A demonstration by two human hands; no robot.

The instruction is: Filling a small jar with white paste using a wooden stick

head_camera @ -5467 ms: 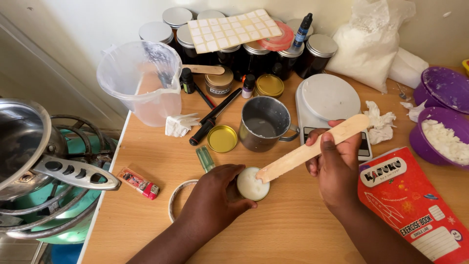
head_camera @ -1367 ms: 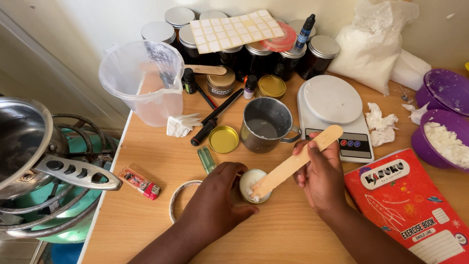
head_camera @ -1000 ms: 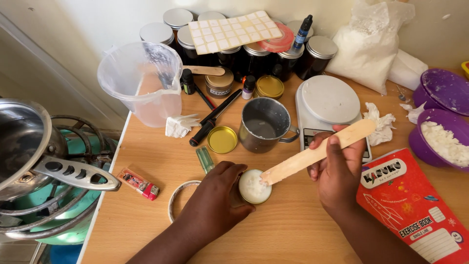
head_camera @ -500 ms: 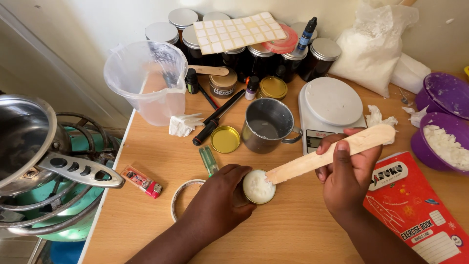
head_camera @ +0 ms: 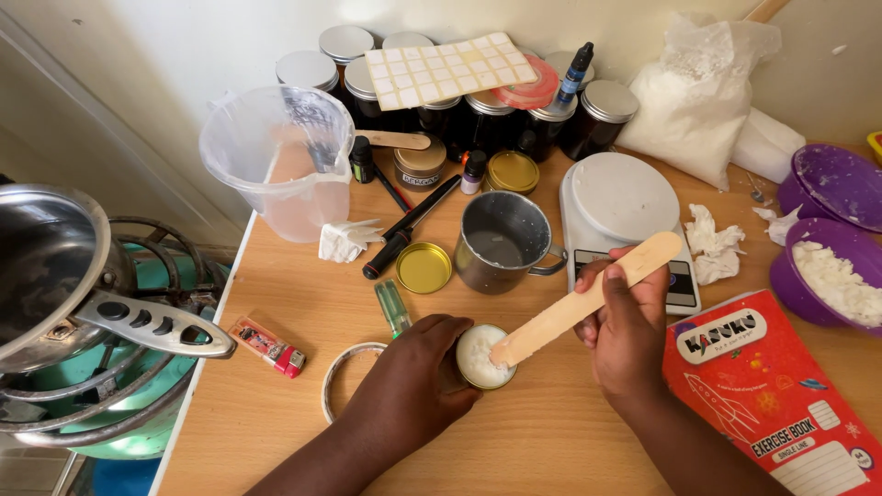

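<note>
Two hands are working on a small round tin [head_camera: 484, 356] of white stuff, low in the middle of the frame.

The left hand [head_camera: 409, 381] is curling its fingers tight around the tin's side, hiding most of it. The right hand [head_camera: 625, 321] is closing around a flat wooden stick [head_camera: 588, 298] and is tilting it so the low end is touching the white stuff. Both arms are getting cut off at the bottom edge. A metal mug [head_camera: 501, 243] is sitting just above the tin.
</note>
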